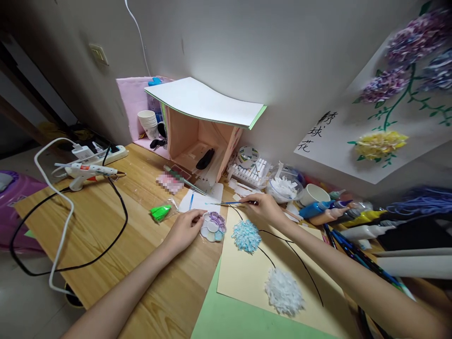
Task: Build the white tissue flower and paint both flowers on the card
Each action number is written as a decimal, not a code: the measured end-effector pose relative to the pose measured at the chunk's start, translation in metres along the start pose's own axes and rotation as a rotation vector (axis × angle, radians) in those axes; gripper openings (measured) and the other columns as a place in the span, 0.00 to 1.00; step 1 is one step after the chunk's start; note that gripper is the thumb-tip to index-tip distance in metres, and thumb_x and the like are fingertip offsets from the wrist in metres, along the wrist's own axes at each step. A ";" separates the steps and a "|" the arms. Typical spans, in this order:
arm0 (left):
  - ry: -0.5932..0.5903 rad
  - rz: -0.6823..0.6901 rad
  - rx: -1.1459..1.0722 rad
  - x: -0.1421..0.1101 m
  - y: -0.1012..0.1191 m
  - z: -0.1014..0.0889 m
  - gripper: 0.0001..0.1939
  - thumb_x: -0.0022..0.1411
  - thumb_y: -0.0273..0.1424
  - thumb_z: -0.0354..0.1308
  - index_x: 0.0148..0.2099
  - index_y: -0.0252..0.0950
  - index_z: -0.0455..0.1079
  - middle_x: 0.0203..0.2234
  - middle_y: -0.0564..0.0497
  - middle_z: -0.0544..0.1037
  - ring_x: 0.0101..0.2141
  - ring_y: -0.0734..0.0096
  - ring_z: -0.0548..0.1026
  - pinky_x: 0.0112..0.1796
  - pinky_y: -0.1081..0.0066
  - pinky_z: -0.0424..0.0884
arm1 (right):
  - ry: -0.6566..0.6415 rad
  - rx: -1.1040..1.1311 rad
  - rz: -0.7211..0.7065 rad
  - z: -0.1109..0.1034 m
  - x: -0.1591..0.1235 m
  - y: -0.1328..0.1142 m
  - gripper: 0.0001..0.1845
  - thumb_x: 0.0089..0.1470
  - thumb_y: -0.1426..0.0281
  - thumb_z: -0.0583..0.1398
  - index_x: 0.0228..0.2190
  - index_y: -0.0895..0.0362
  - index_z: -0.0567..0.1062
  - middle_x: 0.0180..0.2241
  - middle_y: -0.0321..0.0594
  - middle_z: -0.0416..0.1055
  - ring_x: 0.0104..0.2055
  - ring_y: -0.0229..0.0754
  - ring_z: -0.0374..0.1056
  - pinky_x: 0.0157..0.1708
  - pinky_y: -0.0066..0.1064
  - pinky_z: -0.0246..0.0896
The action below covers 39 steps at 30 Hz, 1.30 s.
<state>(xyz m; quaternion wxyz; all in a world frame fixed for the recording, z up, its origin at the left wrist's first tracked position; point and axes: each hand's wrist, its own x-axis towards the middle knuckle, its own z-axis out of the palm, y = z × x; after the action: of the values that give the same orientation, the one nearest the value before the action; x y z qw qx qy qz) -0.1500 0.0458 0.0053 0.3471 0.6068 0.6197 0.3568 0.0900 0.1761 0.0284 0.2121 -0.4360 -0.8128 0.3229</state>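
Observation:
My left hand (pixel 183 230) has its thumb and fingers closed on the left edge of a flower-shaped paint palette (pixel 212 228), which carries purple and pale blue paint. In my right hand (pixel 264 207) is a thin blue paintbrush (pixel 231 203), pointing left. Its tip is over a white sheet (pixel 205 197) bearing a small pale blue mark; whether it touches is unclear. Below the right hand lies cream paper (pixel 243 278) with drawn black stems. On it are a blue-and-white paper flower (pixel 246 236) and a white one (pixel 284 291).
A glue gun (pixel 90 172) and looping cables lie left, near a power strip (pixel 118 153). Behind stands an open box (pixel 197 132). Paint bottles (pixel 318 208), a white cup (pixel 315 194) and a bowl of paper scraps (pixel 284 186) line the right. A green bag (pixel 160 213) is near the left hand.

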 end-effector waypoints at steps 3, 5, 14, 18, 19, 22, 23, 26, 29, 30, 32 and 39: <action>-0.002 0.000 -0.002 0.000 0.000 0.000 0.16 0.63 0.31 0.49 0.47 0.37 0.74 0.44 0.49 0.79 0.41 0.65 0.77 0.42 0.69 0.70 | 0.054 -0.155 -0.138 -0.008 -0.005 -0.006 0.11 0.48 0.78 0.59 0.30 0.56 0.81 0.32 0.44 0.79 0.34 0.47 0.74 0.36 0.36 0.67; 0.002 -0.002 -0.001 -0.001 0.001 -0.001 0.16 0.63 0.31 0.49 0.47 0.37 0.74 0.44 0.48 0.79 0.40 0.65 0.77 0.42 0.68 0.71 | 0.101 -0.161 -0.173 -0.011 -0.006 -0.010 0.11 0.49 0.77 0.58 0.30 0.56 0.81 0.30 0.44 0.79 0.33 0.46 0.74 0.34 0.34 0.67; -0.003 0.000 -0.017 -0.001 0.001 0.000 0.16 0.62 0.33 0.49 0.46 0.37 0.74 0.45 0.47 0.79 0.41 0.63 0.76 0.43 0.66 0.71 | 0.117 -0.094 -0.083 0.003 -0.002 -0.009 0.09 0.48 0.75 0.60 0.29 0.55 0.81 0.30 0.45 0.79 0.33 0.48 0.73 0.35 0.38 0.67; -0.003 -0.011 -0.043 -0.002 0.001 0.000 0.15 0.61 0.34 0.50 0.44 0.37 0.75 0.46 0.47 0.78 0.42 0.61 0.76 0.43 0.65 0.70 | 0.072 -0.098 -0.030 -0.006 0.000 -0.006 0.08 0.47 0.75 0.60 0.28 0.54 0.81 0.32 0.44 0.79 0.36 0.50 0.74 0.38 0.40 0.67; -0.001 -0.018 -0.054 -0.002 0.000 0.000 0.15 0.61 0.34 0.50 0.43 0.37 0.75 0.47 0.46 0.78 0.42 0.61 0.76 0.44 0.65 0.70 | 0.072 -0.068 -0.013 -0.008 0.001 -0.007 0.08 0.48 0.74 0.60 0.29 0.54 0.80 0.33 0.43 0.79 0.36 0.50 0.74 0.39 0.39 0.67; 0.000 -0.046 -0.107 -0.001 -0.002 0.001 0.14 0.60 0.35 0.51 0.43 0.36 0.75 0.45 0.46 0.79 0.40 0.62 0.76 0.43 0.65 0.70 | 0.091 0.052 0.051 -0.008 0.005 -0.015 0.07 0.49 0.70 0.60 0.30 0.55 0.79 0.33 0.43 0.79 0.37 0.48 0.75 0.38 0.37 0.67; -0.004 -0.060 -0.130 -0.001 -0.004 0.002 0.15 0.60 0.35 0.51 0.43 0.35 0.75 0.42 0.45 0.80 0.39 0.62 0.77 0.41 0.66 0.71 | 0.092 0.079 0.070 -0.006 0.006 -0.018 0.07 0.49 0.69 0.60 0.30 0.56 0.79 0.33 0.43 0.79 0.36 0.48 0.75 0.38 0.36 0.67; -0.018 -0.109 -0.200 0.001 -0.008 0.002 0.16 0.59 0.38 0.52 0.41 0.32 0.74 0.32 0.46 0.80 0.31 0.65 0.77 0.33 0.68 0.72 | 0.084 0.092 0.048 0.001 0.000 -0.034 0.07 0.51 0.69 0.58 0.31 0.56 0.76 0.32 0.42 0.79 0.36 0.46 0.75 0.37 0.35 0.66; -0.031 -0.160 -0.263 0.002 -0.008 -0.011 0.16 0.56 0.40 0.55 0.36 0.31 0.73 0.25 0.49 0.78 0.25 0.67 0.75 0.28 0.70 0.71 | 0.123 0.041 -0.054 0.009 -0.015 -0.054 0.06 0.55 0.70 0.55 0.34 0.56 0.72 0.29 0.41 0.77 0.34 0.43 0.73 0.35 0.33 0.64; -0.035 -0.176 -0.280 0.002 -0.007 -0.020 0.16 0.54 0.41 0.56 0.34 0.31 0.73 0.23 0.50 0.77 0.24 0.68 0.74 0.27 0.70 0.71 | 0.130 0.023 -0.081 0.012 -0.021 -0.061 0.06 0.56 0.70 0.54 0.34 0.55 0.71 0.28 0.40 0.76 0.33 0.42 0.73 0.34 0.32 0.63; -0.032 -0.208 -0.310 0.000 -0.004 -0.043 0.16 0.50 0.42 0.60 0.32 0.32 0.72 0.22 0.51 0.76 0.23 0.69 0.74 0.27 0.70 0.72 | 0.132 -0.029 -0.134 0.022 -0.030 -0.071 0.05 0.57 0.70 0.53 0.34 0.55 0.69 0.28 0.40 0.75 0.31 0.41 0.71 0.32 0.31 0.61; 0.112 -0.299 -0.352 -0.007 -0.010 -0.106 0.16 0.43 0.42 0.65 0.27 0.33 0.72 0.18 0.53 0.75 0.22 0.71 0.73 0.28 0.72 0.71 | 0.123 -0.462 -0.291 0.081 -0.025 -0.080 0.09 0.58 0.76 0.50 0.35 0.57 0.69 0.28 0.42 0.71 0.31 0.40 0.66 0.30 0.28 0.58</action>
<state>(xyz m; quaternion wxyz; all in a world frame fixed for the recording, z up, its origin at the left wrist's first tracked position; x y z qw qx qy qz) -0.2467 0.0369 0.0500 0.4618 0.4175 0.6493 0.4369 0.0070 0.0946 0.0266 0.2002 -0.3703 -0.9045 0.0683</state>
